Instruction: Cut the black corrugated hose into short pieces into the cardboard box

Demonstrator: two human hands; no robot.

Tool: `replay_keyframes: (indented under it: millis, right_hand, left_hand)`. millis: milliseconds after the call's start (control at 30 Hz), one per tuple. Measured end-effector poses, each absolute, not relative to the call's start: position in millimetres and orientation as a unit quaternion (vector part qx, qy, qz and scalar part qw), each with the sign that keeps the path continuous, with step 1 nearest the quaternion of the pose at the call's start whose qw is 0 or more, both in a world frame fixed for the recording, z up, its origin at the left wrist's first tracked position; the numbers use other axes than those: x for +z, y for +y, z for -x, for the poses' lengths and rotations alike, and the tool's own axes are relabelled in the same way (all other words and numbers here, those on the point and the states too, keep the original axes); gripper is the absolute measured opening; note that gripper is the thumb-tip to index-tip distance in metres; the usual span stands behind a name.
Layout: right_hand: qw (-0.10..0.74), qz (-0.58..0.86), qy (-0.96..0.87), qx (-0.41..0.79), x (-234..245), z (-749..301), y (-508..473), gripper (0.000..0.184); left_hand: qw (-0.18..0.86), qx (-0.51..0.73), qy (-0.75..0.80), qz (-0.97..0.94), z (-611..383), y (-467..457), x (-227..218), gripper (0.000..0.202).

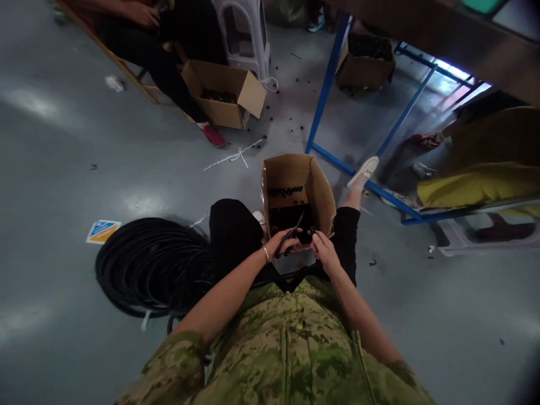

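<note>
My left hand is closed around a pair of black-handled scissors, whose blades point up and away from me. Close beside it, my right hand pinches a small black piece, too small to make out fully. Both hands are over the near edge of an open cardboard box standing between my legs. Small black pieces lie inside that box. To my left, a large coil of black tubing rests on the floor, and a black length passes across my lap.
Another cardboard box stands ahead by a seated person's red shoe. A blue table frame rises at the right, with a further box under the table. White string and black scraps lie on the floor.
</note>
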State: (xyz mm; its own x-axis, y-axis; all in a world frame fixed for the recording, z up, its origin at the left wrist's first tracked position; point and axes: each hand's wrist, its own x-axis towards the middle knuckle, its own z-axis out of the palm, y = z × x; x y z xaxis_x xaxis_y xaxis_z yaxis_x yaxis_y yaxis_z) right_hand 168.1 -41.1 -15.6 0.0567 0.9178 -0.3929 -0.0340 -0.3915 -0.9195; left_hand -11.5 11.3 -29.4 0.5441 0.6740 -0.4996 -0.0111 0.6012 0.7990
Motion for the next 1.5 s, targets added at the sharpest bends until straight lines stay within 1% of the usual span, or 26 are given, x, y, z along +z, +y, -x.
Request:
replay_keyframes:
  millis: [67, 133, 233, 333, 400, 467, 567, 667, 767, 867, 1033, 1133, 1267, 1500]
  right_hand:
    - [0.432, 0.573, -0.311, 0.624, -21.1, -173.2, -47.0, 0.042]
    - [0.449, 0.555, -0.278, 0.643, -27.3, -180.6, -53.3, 0.041]
    - [0.49, 0.547, -0.239, 0.635, -36.8, -190.9, -59.0, 0.042]
    - [0.511, 0.551, -0.249, 0.611, -44.5, -193.0, -56.1, 0.045]
    - [0.501, 0.568, -0.298, 0.581, -48.4, -189.1, -50.3, 0.046]
    - [0.485, 0.591, -0.37, 0.528, -51.4, -183.5, -43.7, 0.044]
    - [0.462, 0.613, -0.467, 0.439, -53.3, -179.1, -35.5, 0.04]
    - [0.433, 0.619, -0.534, 0.379, -50.0, -183.2, -28.3, 0.04]
    - [0.407, 0.609, -0.594, 0.331, -41.9, -189.3, -19.5, 0.038]
    - [0.394, 0.592, -0.639, 0.293, -36.2, -188.9, -12.1, 0.034]
    - [0.374, 0.579, -0.677, 0.258, -45.5, -180.8, -14.9, 0.031]
    - [0.356, 0.577, -0.692, 0.249, -53.4, -180.8, -21.7, 0.03]
    - [0.357, 0.577, -0.694, 0.239, -57.3, -184.7, -28.6, 0.031]
    - [0.35, 0.57, -0.704, 0.239, -60.3, -187.4, -31.7, 0.032]
  left_hand:
    - [0.778, 0.217, 0.438, -0.394, 7.4, 10.2, -26.7, 0.053]
    - [0.77, 0.221, 0.449, -0.397, 4.0, 7.6, -23.5, 0.053]
    - [0.76, 0.224, 0.461, -0.399, -0.2, 0.9, -20.9, 0.056]
    - [0.747, 0.233, 0.485, -0.391, -3.1, -6.3, -24.1, 0.066]
    - [0.739, 0.242, 0.496, -0.386, -3.7, -9.7, -28.2, 0.071]
    - [0.741, 0.246, 0.491, -0.386, -2.5, -11.5, -31.7, 0.07]
    - [0.751, 0.254, 0.473, -0.384, 3.3, -11.2, -33.4, 0.06]
    - [0.744, 0.279, 0.467, -0.388, 11.2, -7.5, -32.2, 0.051]
    - [0.694, 0.314, 0.478, -0.437, 15.2, -2.5, -32.2, 0.049]
    - [0.65, 0.297, 0.497, -0.492, 12.3, -0.4, -35.1, 0.048]
    - [0.664, 0.232, 0.475, -0.529, 4.9, -4.9, -44.7, 0.051]
    - [0.651, 0.209, 0.464, -0.562, 5.3, -7.4, -50.3, 0.053]
    - [0.605, 0.189, 0.46, -0.622, 8.2, -9.7, -53.0, 0.052]
    - [0.516, 0.168, 0.475, -0.693, 10.9, -12.8, -42.2, 0.048]
